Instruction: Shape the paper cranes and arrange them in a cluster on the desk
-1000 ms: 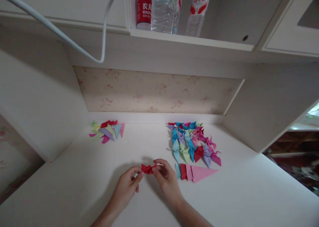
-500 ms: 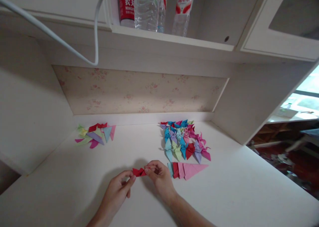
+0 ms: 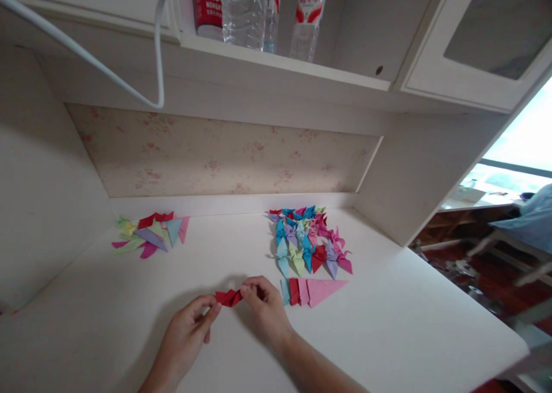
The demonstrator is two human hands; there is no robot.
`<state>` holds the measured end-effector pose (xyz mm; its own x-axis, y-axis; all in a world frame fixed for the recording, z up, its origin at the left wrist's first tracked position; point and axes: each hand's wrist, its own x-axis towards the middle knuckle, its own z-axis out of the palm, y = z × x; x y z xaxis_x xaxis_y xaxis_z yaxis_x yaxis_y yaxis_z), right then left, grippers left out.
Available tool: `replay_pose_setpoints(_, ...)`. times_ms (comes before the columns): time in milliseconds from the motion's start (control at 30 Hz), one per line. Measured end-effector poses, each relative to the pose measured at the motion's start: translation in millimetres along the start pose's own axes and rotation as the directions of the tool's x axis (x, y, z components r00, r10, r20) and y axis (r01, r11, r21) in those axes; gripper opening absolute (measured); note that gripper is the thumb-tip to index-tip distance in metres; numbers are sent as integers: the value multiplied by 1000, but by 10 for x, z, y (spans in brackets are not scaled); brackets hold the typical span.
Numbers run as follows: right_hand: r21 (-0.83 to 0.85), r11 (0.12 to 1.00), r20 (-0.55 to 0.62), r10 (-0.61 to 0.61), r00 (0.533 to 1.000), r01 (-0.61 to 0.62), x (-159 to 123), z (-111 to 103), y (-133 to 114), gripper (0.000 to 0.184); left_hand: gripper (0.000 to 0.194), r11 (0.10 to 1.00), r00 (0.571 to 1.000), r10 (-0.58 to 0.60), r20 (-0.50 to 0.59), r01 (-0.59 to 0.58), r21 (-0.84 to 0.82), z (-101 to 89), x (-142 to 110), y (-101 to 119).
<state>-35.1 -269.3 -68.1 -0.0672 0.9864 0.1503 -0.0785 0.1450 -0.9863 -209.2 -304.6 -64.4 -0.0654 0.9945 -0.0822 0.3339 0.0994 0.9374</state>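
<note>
Between my two hands is a small piece of folded red paper (image 3: 229, 297), held just above the white desk (image 3: 233, 347). My left hand (image 3: 190, 324) pinches its left end between thumb and fingers. On the other end, the thumb and fingertips of my right hand (image 3: 264, 304) are closed, partly covering the paper. Just right of that hand lies an overlapping row of folded pink paper (image 3: 325, 289), with red and light blue pieces. Behind the row stand several folded paper cranes (image 3: 297, 258) in many colours, set close together.
At the back left lies a loose pile of folded coloured papers (image 3: 150, 235). A shelf overhead holds plastic bottles (image 3: 244, 13), and a white cable (image 3: 107, 73) hangs at upper left. On the right, the desk ends at a side panel (image 3: 388, 180) and an open edge.
The whole view has shifted, so the desk, papers and hands appear slightly further left. Both hands still hold the red paper, and slightly more of its folds shows between them.
</note>
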Motion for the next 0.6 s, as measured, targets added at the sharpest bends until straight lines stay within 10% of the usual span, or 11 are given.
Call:
replay_pose_setpoints(333, 10, 996, 44, 83, 996, -84, 38, -199, -163, 27, 45, 997, 991, 53, 127, -45, -66, 134, -59, -21)
replay_pose_setpoints(600, -183, 982, -76, 22, 997, -36, 715, -1375, -661, 29, 42, 990, 995, 32, 91, -44, 133, 221, 18, -153)
